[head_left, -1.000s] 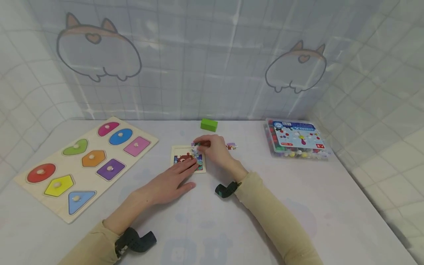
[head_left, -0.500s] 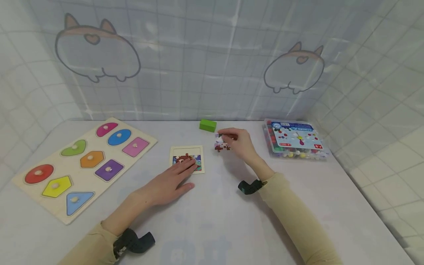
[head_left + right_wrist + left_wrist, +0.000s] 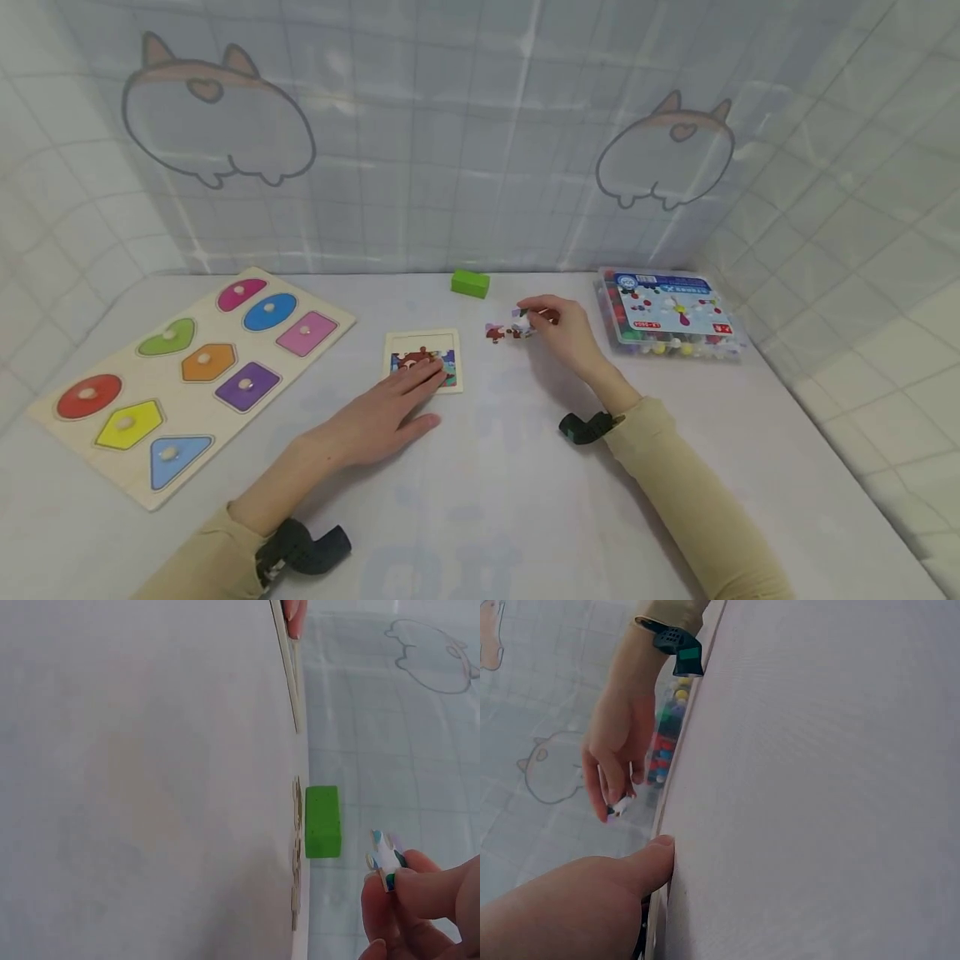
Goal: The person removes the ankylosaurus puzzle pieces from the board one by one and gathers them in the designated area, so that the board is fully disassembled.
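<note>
Resting the left hand [image 3: 378, 417], fingers straight, on a part-filled puzzle tray [image 3: 423, 342], bare up top, while pinching one piece [image 3: 385, 859] in the right hand [image 3: 566, 333] near remaining loose pieces [image 3: 495, 333].

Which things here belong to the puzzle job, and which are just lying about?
Likely in use:
small square wooden tray, partly under left hand
multicoloured jigsaw piece, pinched by right hand
loose multicoloured jigsaw pieces

Apparently lying about:
large wooden board of coloured knobbed shapes
green rectangular block
clear plastic box of colourful parts
</note>
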The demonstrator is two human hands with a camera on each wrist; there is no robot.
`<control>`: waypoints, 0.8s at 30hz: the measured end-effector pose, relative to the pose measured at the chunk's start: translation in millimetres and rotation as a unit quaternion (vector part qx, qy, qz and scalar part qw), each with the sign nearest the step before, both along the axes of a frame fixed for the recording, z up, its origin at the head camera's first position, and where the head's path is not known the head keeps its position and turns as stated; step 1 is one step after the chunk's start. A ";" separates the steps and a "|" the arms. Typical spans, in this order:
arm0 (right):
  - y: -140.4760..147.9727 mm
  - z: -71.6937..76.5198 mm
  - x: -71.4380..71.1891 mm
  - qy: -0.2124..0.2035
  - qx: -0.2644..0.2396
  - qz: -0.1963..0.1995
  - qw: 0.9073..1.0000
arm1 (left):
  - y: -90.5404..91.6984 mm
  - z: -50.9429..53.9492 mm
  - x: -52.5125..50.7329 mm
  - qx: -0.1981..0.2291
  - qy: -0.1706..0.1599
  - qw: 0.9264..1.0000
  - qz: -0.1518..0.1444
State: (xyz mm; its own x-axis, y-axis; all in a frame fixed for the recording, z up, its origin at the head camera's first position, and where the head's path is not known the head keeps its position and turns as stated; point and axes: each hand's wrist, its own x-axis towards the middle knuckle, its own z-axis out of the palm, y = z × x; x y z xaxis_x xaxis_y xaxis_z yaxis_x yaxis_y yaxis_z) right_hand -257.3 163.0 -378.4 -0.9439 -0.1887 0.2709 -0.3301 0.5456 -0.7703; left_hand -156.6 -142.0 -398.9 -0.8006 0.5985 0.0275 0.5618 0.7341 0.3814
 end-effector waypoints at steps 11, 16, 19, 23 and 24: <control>12.4 -3.3 -7.4 -0.064 -0.007 -0.063 0.996 | -0.3 0.6 -0.5 -0.001 0.000 1.000 -0.005; 18.4 -7.6 -12.5 -0.097 -0.003 -0.091 0.991 | 0.1 1.6 0.0 -0.002 -0.004 1.000 -0.003; 20.8 -9.8 -13.4 -0.110 0.006 -0.104 0.989 | 0.4 1.8 0.3 -0.001 -0.006 1.000 -0.002; 23.7 -13.9 -14.9 -0.110 0.019 -0.110 0.988 | 0.5 1.7 0.5 0.000 -0.005 1.000 -0.003; 24.5 -14.8 -15.3 -0.108 0.024 -0.111 0.988 | 0.6 1.7 0.6 0.000 -0.004 1.000 -0.003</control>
State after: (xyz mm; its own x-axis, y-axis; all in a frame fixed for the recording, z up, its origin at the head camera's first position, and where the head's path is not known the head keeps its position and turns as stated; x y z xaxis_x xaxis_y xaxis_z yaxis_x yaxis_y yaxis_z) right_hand -272.7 187.5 -393.2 -0.9982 0.0218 0.0553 -0.0297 0.6237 -0.7811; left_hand -156.0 -141.4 -397.2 -0.7971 0.6034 0.0219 0.5634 0.7302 0.3864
